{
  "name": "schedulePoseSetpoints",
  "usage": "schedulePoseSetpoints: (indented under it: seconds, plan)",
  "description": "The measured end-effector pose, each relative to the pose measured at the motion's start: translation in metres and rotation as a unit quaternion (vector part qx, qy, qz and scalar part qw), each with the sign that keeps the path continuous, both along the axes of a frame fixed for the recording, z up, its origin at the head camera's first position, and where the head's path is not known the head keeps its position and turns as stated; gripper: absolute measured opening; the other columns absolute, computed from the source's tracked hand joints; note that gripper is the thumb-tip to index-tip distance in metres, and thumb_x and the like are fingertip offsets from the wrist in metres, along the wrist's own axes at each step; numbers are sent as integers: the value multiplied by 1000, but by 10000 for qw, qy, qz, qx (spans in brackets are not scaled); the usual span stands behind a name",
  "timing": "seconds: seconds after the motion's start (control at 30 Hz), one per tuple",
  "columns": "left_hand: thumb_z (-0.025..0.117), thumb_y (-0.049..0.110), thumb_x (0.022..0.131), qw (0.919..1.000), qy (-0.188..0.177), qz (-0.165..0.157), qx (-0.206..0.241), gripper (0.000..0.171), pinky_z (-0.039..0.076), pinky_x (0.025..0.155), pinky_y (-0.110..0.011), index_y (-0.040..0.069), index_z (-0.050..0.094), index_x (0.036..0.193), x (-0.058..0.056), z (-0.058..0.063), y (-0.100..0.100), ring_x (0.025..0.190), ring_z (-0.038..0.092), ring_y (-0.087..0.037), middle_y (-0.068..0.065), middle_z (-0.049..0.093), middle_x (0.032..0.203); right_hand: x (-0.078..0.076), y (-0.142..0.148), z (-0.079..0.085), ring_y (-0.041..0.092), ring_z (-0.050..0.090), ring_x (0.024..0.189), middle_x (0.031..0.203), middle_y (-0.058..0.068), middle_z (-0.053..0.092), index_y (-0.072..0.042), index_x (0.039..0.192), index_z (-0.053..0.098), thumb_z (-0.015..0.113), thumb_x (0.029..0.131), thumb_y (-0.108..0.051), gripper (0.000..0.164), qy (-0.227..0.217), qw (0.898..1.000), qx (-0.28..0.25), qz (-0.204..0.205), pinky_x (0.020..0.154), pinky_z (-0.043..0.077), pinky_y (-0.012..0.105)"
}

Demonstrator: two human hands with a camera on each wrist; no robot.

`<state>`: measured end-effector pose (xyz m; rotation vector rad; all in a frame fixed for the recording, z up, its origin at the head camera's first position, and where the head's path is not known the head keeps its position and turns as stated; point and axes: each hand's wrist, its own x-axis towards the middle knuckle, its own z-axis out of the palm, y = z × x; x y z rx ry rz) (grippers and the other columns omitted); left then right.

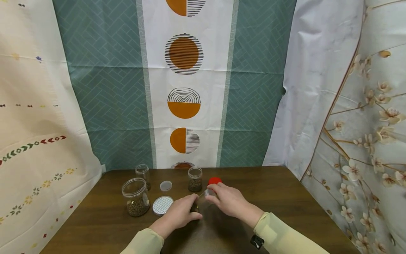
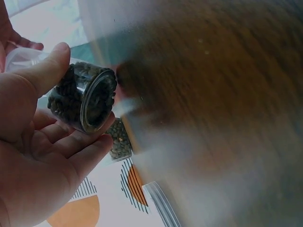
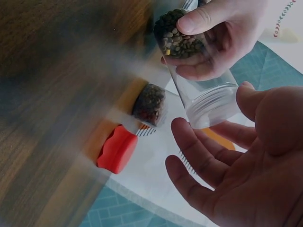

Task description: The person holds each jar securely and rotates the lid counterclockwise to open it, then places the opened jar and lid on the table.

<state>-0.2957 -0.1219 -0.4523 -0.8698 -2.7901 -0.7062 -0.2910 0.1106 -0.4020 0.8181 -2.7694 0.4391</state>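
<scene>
My left hand (image 1: 180,212) grips a clear screw-top jar (image 3: 213,101) low on its body, thumb on one side and fingers beneath. Small dark, mottled grains (image 3: 177,38) sit at the base end. The jar is tilted, its threaded mouth toward my right hand (image 1: 229,201). Thumb and fingertips of that hand are round the mouth from both sides. A red cap (image 3: 118,149) with a scalloped edge lies on the table just beyond. Behind the hands stands another clear jar (image 1: 195,180), partly filled with similar grains.
On the left of the brown table (image 1: 279,197) stand a wide jar (image 1: 135,197) part full of grains and a narrower jar (image 1: 142,173) behind it. A translucent lid (image 1: 166,186) and a larger white-faced lid (image 1: 162,205) lie flat beside them. Patterned cloth (image 1: 120,106) hangs behind the table.
</scene>
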Motion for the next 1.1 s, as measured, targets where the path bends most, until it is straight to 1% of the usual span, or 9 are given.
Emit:
schedulePoseSetpoints:
  seconds: [0.27,0.5,0.73,0.93,1.03,1.1]
  plan:
    - [92,32,93,10000,-22,10,-15,50,58,85,-47,6,66,127,0,1,0,98,70,-22,-2,71,112,3,3,0,28,75,106,132,13,70,-9,145,67,77,106,-30,46,-87,9994,-89,312,92,61,53]
    - [92,32,93,10000,-34,19,6,51,58,85,-46,6,66,128,1,0,0,97,69,-21,-1,70,111,4,5,1,29,74,107,136,13,69,-9,147,65,77,106,-25,46,32,9984,-83,559,91,60,54]
    - [91,32,94,10000,-66,5,16,52,58,87,-48,5,66,130,2,2,0,101,71,-24,-4,72,115,5,7,1,28,72,113,138,11,68,-10,147,64,79,104,-21,47,49,9976,-107,676,93,59,56]
    - [91,32,94,10000,-78,-5,29,52,58,86,-48,5,65,130,2,2,0,100,70,-24,-4,72,115,4,8,2,27,74,108,137,9,68,-12,146,65,83,101,-16,49,141,9971,-114,740,89,61,51]
    - [91,32,94,10000,-93,-8,35,51,58,86,-48,5,66,130,1,1,0,102,71,-25,-3,72,115,4,8,2,28,73,112,138,9,67,-11,147,64,85,99,-13,53,93,9967,-155,791,92,60,53]
    - [91,32,94,9999,-107,-11,35,51,58,86,-49,6,66,129,0,0,-1,103,72,-26,-3,72,115,4,8,3,28,72,115,140,9,65,-12,149,63,86,98,-16,56,29,9967,-189,791,94,60,54]
